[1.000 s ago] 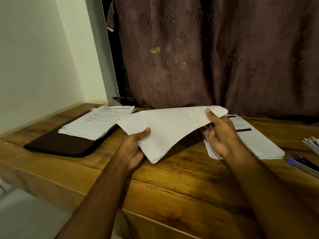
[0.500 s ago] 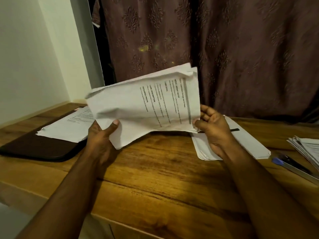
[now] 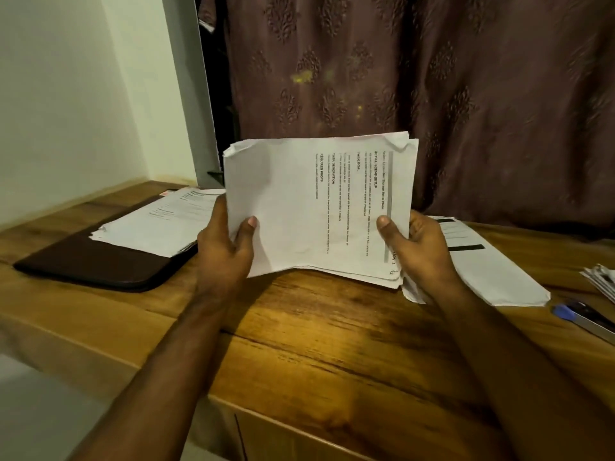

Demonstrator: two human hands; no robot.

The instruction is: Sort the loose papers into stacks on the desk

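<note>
**Desk:** What have the hands got?

**Operator:** From here I see the left hand (image 3: pixel 229 247) and right hand (image 3: pixel 419 251) each clamped on a side edge of a sheaf of papers (image 3: pixel 319 207), thumbs in front, held upright above the desk (image 3: pixel 316 344) middle.

**Desk:** Other stacks?

**Operator:** One on a dark folder (image 3: pixel 96 261) at the left edge, one flat stack (image 3: pixel 492 271) toward the right edge.
</note>
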